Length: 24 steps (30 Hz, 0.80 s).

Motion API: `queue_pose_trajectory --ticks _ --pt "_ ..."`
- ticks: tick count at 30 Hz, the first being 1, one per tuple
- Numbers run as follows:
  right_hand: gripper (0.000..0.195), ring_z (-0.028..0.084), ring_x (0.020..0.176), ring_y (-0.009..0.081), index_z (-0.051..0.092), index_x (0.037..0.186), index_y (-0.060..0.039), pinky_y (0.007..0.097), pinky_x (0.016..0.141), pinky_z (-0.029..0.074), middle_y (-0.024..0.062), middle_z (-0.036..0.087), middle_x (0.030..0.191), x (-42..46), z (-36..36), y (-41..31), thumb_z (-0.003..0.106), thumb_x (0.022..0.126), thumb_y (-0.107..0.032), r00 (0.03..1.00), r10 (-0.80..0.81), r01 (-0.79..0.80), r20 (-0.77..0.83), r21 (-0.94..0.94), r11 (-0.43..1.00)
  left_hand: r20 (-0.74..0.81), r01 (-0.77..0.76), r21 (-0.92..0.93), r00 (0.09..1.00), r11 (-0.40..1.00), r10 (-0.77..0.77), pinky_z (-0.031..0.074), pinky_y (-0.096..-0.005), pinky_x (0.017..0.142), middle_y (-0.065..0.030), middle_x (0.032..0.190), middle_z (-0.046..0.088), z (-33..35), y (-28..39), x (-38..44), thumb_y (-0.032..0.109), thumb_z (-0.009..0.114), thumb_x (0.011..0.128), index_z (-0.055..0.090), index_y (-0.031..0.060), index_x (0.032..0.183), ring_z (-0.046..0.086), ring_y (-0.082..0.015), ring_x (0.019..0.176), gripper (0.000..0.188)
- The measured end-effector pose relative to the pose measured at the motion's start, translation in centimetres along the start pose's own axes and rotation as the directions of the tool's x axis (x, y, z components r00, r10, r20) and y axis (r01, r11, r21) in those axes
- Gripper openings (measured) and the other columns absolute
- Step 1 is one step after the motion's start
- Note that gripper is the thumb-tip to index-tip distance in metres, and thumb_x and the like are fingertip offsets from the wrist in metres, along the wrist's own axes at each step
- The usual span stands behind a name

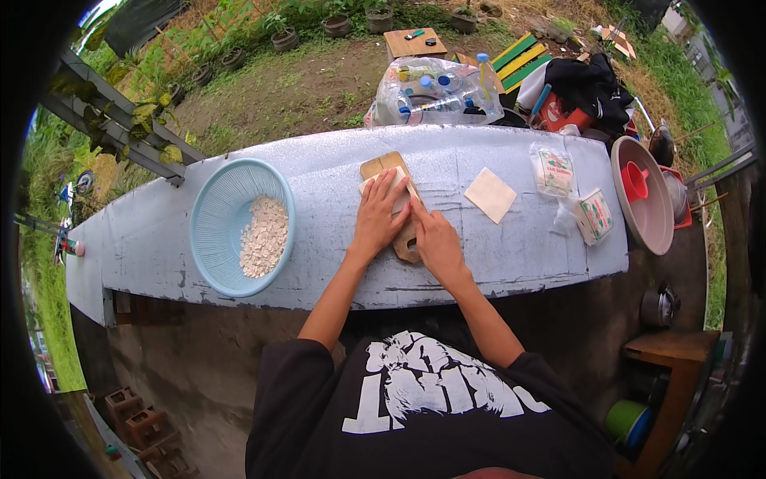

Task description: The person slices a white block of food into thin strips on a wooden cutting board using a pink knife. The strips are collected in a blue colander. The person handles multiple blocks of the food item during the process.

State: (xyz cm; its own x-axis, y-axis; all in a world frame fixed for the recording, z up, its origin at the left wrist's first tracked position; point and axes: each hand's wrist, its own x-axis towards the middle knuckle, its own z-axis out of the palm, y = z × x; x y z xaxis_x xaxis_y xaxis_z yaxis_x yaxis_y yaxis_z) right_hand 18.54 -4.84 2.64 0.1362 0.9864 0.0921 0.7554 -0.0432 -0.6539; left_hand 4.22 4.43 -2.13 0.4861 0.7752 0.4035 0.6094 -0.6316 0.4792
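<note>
A wooden cutting board [383, 164] with a hole in its near end lies on the grey table in front of me. My left hand [379, 214] presses a pale, thin square sheet [366, 183] against the board, fingers spread over most of it. Beside it, my right hand [440, 245] has its index finger stretched along the board's right edge and the other fingers curled. Whatever it may grip is hidden. Another pale square sheet [491, 195] lies flat to the right. On the left, a light blue plastic colander [214, 224] contains many small pale cut pieces [264, 238].
Two plastic packets [554, 172] [594, 217] bearing print lie at the table's right end. Past them leans a large basin [652, 221] with a red dipper [635, 181]. A clear bag of plastic bottles [434, 93] stands beyond the far edge. Metal bars [128, 120] meet the table at left.
</note>
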Motion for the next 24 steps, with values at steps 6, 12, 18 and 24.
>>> queue_pose_trajectory --ticks 6,12,18,24 --pt "0.046 0.065 0.08 0.0415 0.056 0.147 -0.0154 0.0512 0.072 0.053 0.0203 0.061 0.089 -0.9 -0.6 -0.2 0.055 0.102 -0.012 1.0 0.009 -0.008 0.013 -0.015 1.0 0.005 -0.001 0.057 1.0 0.998 0.001 0.022 -0.0458 0.126 -0.0158 0.159 0.043 -0.1 0.2 0.0 0.031 0.06 0.099 0.056 0.0121 0.147 0.034 -0.0304 0.151 0.052" --pt "0.052 0.067 0.084 0.0441 0.051 0.15 -0.0159 0.0532 0.076 0.055 0.0215 0.063 0.099 -2.1 -0.7 0.7 0.056 0.098 -0.011 0.998 0.015 -0.013 0.06 -0.029 0.999 -0.005 0.01 0.077 1.0 0.997 -0.009 0.023 -0.0477 0.125 -0.0164 0.159 0.043 0.0 0.4 0.1 0.029 0.061 0.097 0.057 0.0117 0.147 0.036 -0.0327 0.15 0.053" --pt "0.053 0.067 0.084 0.0429 0.051 0.15 -0.0137 0.0515 0.076 0.054 0.0215 0.061 0.096 -3.9 -1.2 0.8 0.056 0.098 -0.009 0.998 0.029 -0.028 0.054 -0.006 1.0 -0.003 0.02 0.113 1.0 0.993 -0.02 0.022 -0.0477 0.126 -0.0148 0.159 0.044 -0.3 0.6 0.1 0.03 0.06 0.097 0.058 0.0131 0.146 0.036 -0.0303 0.15 0.052" --pt "0.051 0.062 0.081 0.0419 0.051 0.151 -0.0134 0.0505 0.075 0.051 0.0219 0.059 0.092 -3.9 -1.8 1.3 0.053 0.1 -0.01 0.999 -0.044 0.045 -0.015 0.095 0.995 -0.008 -0.016 0.105 1.0 0.994 0.017 0.021 -0.0466 0.127 -0.0145 0.159 0.043 0.0 -0.2 -0.2 0.03 0.06 0.098 0.058 0.0097 0.144 0.036 -0.0303 0.15 0.051"
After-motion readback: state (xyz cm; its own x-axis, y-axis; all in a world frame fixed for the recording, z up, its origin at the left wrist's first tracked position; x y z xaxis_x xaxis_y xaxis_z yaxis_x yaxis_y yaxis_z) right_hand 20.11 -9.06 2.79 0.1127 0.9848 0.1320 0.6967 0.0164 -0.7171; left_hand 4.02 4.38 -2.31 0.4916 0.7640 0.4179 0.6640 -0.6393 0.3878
